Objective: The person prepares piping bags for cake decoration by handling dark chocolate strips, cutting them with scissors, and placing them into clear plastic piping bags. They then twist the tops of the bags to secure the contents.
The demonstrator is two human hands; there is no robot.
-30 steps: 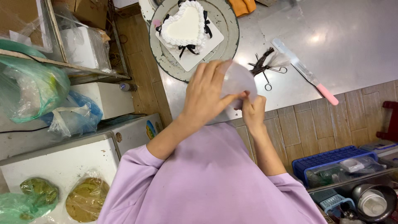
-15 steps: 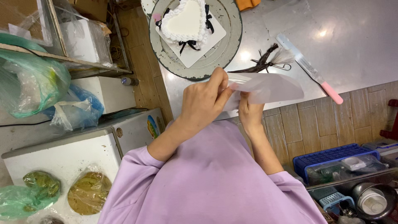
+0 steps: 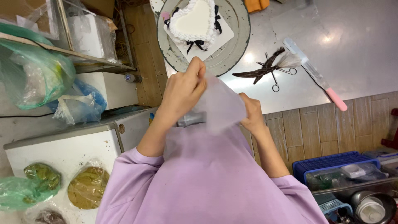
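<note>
The see-through plastic bag (image 3: 222, 105) is higher now and spread out, held in front of the chest, near the table (image 3: 356, 49) edge. The left hand (image 3: 182, 89) pinches its top corner. The right hand (image 3: 251, 112) grips its other side.

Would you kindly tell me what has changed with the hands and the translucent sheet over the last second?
The left hand has risen, lifting the translucent sheet up, and the sheet now lies opened out between it and the right hand. Both hands keep hold. The heart-shaped cake, scissors and pink-handled spatula stayed put.
</note>
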